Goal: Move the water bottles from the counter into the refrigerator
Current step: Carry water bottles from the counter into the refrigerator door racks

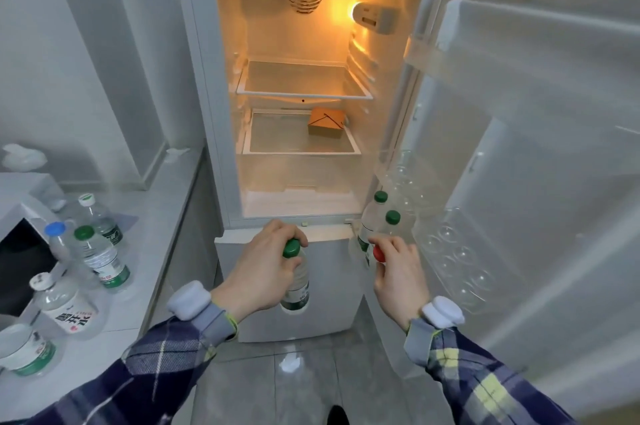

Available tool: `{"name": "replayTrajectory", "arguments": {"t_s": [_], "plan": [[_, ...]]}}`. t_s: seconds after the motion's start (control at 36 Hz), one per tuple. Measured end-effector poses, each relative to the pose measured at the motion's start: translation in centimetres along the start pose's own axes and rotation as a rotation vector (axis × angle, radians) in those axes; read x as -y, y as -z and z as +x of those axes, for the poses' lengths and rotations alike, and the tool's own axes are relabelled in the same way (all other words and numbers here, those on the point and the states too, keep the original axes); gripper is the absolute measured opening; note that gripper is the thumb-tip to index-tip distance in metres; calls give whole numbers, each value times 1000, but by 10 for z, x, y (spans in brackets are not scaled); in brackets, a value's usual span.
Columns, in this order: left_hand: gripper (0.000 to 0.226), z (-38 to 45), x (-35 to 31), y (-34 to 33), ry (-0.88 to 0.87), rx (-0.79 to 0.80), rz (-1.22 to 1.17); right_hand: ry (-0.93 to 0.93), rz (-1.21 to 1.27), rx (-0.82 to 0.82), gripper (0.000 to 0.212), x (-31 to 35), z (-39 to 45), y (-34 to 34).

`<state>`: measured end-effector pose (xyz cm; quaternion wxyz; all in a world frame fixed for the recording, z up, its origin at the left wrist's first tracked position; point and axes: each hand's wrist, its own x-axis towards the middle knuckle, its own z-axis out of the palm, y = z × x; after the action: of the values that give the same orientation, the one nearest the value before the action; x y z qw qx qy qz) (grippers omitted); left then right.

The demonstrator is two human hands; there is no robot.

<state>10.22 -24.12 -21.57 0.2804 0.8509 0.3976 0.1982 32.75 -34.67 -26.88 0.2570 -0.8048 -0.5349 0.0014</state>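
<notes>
Standing square to the open refrigerator (311, 85), door (526, 147) swung wide to my right, lamp lit inside. Two glass shelves show; the upper shelf (304, 92) carries nothing I can see, the lower one only a brown carton (327, 123). Counter (145, 216) sits to my left, five bottles still on it beside the microwave (20, 251): white-capped (100, 216), blue-capped (59, 237), green-capped (100, 258), a red-labelled one (65, 306), and one at the frame edge (24, 352).

Door rack (408, 227) low on the right already holds two green-capped bottles (375, 216), upright, close together.

Left hand (263, 268): fingers curled round the neck of a green-capped bottle (296, 282), which hangs upright in front of the freezer door, not yet inside. Right hand (398, 272): fingertips pinch the cap of a red-capped bottle (379, 254) at the rack, just beside the two stored ones. Its body is mostly hidden; cannot tell whether its base is seated.

Judgement for this step: lower the red-capped one straight down by the cap until I feel the rack take the weight, then let go. Keep it from knocking its neighbours. Rack space looks tight, so the left-hand bottle may go better on the upper shelf. Carry it higher to clear the sill, stand it toward the back.
</notes>
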Motion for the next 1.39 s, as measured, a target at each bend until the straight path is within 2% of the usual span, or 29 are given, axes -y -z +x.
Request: {"name": "replayTrajectory", "arguments": {"t_s": [0.22, 0.53, 0.86, 1.08, 1.39], "plan": [[24, 7, -4, 13, -38, -23, 19, 110, 160, -153, 46, 32, 12, 46], [27, 27, -22, 37, -161, -113, -20, 145, 208, -417, 39, 54, 36, 134], [30, 43, -35, 44, -237, -113, -69, 112, 248, -627, 46, 48, 37, 156], [31, 50, -40, 43, -257, -104, -60, 118, 217, -665, 40, 38, 37, 159], [31, 53, -39, 40, -263, -101, -65, -43, 164, -586, 41, 13, 47, 149]]}}
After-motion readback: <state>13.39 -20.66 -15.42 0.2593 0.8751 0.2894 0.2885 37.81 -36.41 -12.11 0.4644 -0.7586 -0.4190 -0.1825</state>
